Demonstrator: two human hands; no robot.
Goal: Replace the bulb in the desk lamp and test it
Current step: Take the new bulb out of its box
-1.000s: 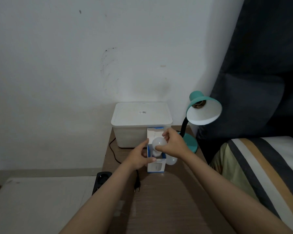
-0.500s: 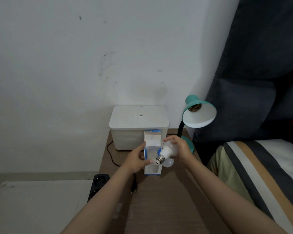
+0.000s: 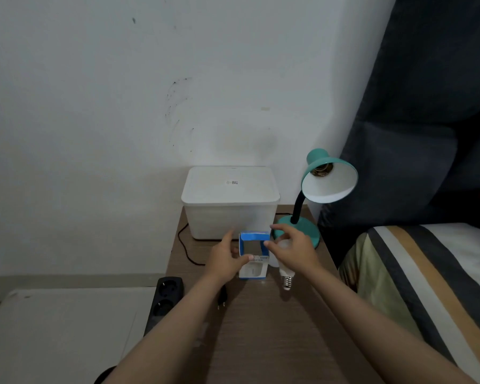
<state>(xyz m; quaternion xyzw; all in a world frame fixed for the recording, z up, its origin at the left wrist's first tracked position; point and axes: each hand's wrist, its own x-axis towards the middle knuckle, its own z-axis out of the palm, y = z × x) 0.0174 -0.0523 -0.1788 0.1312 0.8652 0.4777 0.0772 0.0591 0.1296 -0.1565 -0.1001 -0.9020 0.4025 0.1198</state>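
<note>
My left hand (image 3: 226,261) grips the left side of an open blue and white bulb box (image 3: 254,268) that stands on the wooden table (image 3: 275,328). My right hand (image 3: 293,252) holds a white bulb (image 3: 286,278) just right of the box, metal screw base pointing toward me; its thumb touches the box's rim. A second white bulb (image 3: 273,262) shows partly between box and hand. The teal desk lamp (image 3: 329,180) stands at the back right, its shade tilted toward me with an empty socket (image 3: 320,171).
A lidded white storage box (image 3: 230,200) sits against the wall behind the bulb box. A black cord (image 3: 184,246) runs to a loose plug (image 3: 222,296). A black power strip (image 3: 166,299) lies off the table's left edge. A striped bed (image 3: 427,273) borders the right.
My right hand drew the bulb out of the box, swung it to the right and down, and turned its screw base toward me. The left hand kept hold of the box.
</note>
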